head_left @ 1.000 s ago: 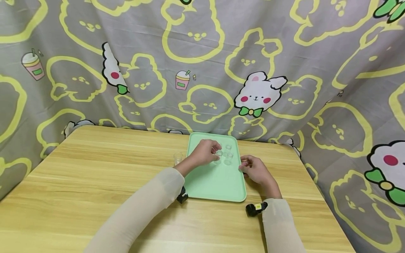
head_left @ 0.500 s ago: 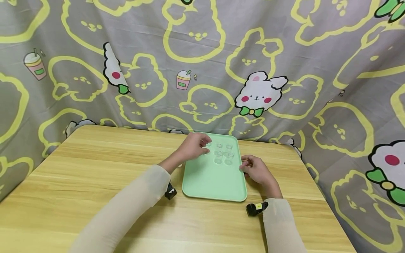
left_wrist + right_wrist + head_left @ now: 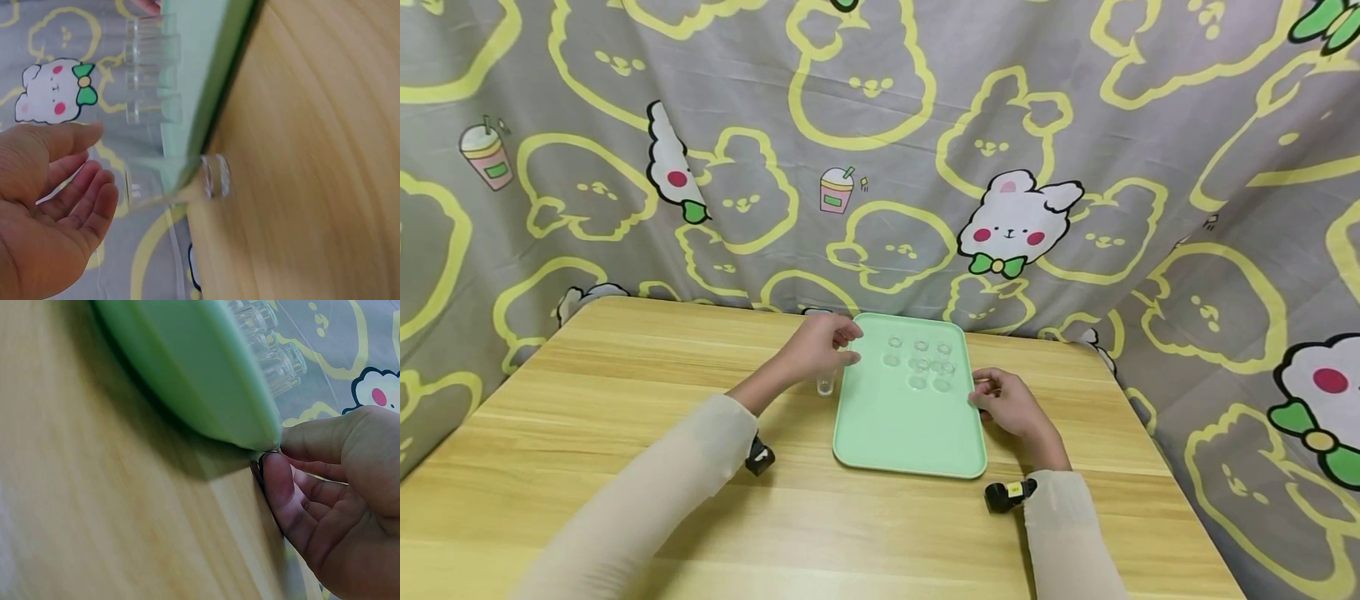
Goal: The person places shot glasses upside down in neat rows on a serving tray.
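My left hand (image 3: pixel 818 343) hangs over the table just beyond the tray's left edge, thumb and fingers apart. Close to its fingertips in the left wrist view stands a small clear glass (image 3: pixel 215 177), upright on the wood and not gripped. In the head view, that hand partly covers this glass (image 3: pixel 825 387). The light green tray (image 3: pixel 910 433) carries several similar clear glasses (image 3: pixel 921 345) grouped in its far half. At the tray's right edge, my right hand (image 3: pixel 1006 404) pinches the rim between thumb and fingers, seen closely in the right wrist view (image 3: pixel 337 494).
A wooden table (image 3: pixel 625 417) extends around the tray on all sides. Behind it and to the right hangs a grey patterned curtain (image 3: pixel 880 167), near the tray's far edge. Black wrist cameras (image 3: pixel 1003 496) sit under both forearms.
My left hand has moved left from above the tray's glasses to the glass on the table, uncovering a glass at the tray's far left. My right hand stays at the rim.
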Action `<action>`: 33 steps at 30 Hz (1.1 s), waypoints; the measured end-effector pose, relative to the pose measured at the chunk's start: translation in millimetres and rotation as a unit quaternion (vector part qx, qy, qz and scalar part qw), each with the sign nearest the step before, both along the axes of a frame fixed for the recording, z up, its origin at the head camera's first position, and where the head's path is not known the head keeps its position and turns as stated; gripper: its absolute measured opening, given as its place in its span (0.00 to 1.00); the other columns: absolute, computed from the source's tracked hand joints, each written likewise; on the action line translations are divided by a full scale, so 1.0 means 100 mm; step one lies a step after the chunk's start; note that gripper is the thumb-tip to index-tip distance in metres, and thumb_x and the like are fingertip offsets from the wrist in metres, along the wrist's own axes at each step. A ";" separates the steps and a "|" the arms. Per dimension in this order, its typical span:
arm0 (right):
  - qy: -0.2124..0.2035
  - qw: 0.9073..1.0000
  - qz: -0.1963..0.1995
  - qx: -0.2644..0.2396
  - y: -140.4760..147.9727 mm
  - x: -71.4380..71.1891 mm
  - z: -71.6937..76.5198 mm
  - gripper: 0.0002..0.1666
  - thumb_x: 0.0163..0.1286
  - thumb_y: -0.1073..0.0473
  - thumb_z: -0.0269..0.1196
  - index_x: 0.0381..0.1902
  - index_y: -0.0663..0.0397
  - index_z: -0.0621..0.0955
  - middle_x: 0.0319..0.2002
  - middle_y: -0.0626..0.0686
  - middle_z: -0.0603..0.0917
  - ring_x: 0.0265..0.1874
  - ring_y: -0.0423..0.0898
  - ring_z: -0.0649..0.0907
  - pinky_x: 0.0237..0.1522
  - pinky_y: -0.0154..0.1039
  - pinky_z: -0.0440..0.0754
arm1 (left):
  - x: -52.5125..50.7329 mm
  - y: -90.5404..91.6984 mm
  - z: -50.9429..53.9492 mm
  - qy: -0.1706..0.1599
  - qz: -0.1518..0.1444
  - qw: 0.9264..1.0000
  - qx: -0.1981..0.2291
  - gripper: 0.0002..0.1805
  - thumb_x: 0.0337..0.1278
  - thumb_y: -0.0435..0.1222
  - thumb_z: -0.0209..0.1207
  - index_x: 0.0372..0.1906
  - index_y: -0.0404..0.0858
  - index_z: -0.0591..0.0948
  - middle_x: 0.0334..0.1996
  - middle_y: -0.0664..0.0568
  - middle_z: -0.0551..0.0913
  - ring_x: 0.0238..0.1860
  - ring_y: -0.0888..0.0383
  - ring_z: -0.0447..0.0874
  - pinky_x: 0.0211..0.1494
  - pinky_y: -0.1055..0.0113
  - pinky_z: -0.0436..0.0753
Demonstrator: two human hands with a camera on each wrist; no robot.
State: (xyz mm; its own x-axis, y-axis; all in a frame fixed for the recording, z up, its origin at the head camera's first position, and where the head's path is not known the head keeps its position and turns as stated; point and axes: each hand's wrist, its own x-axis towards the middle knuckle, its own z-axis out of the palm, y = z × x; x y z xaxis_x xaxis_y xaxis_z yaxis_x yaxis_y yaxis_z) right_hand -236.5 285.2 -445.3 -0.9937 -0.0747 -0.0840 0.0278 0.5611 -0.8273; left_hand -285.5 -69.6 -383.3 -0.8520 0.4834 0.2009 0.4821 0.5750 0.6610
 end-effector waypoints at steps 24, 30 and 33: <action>-0.003 1.000 -0.002 0.001 -0.03 0.02 0.02 0.24 0.75 0.66 0.61 0.67 0.65 0.74 0.42 0.58 0.80 0.37 0.50 0.80 0.36 0.41 0.85 | 0.10 -0.43 -0.21 -0.015 -0.053 0.998 -0.011 0.29 0.54 0.37 0.74 0.59 0.30 0.81 0.51 0.41 0.85 0.49 0.47 0.84 0.54 0.51 0.84; -0.004 1.000 -0.004 0.000 -0.03 0.01 0.01 0.24 0.74 0.66 0.62 0.66 0.65 0.75 0.42 0.58 0.80 0.37 0.50 0.80 0.35 0.41 0.85 | 0.09 -0.50 -0.33 -0.071 -0.034 0.997 0.008 0.34 0.55 0.37 0.75 0.65 0.32 0.76 0.49 0.45 0.82 0.48 0.50 0.83 0.55 0.55 0.84; -0.003 1.000 -0.003 0.001 -0.02 0.01 0.02 0.24 0.75 0.66 0.62 0.66 0.65 0.75 0.42 0.58 0.80 0.37 0.50 0.80 0.35 0.41 0.85 | 0.08 -0.53 -0.38 -0.086 -0.027 0.996 0.017 0.35 0.54 0.37 0.76 0.66 0.32 0.75 0.48 0.45 0.81 0.49 0.49 0.83 0.56 0.55 0.83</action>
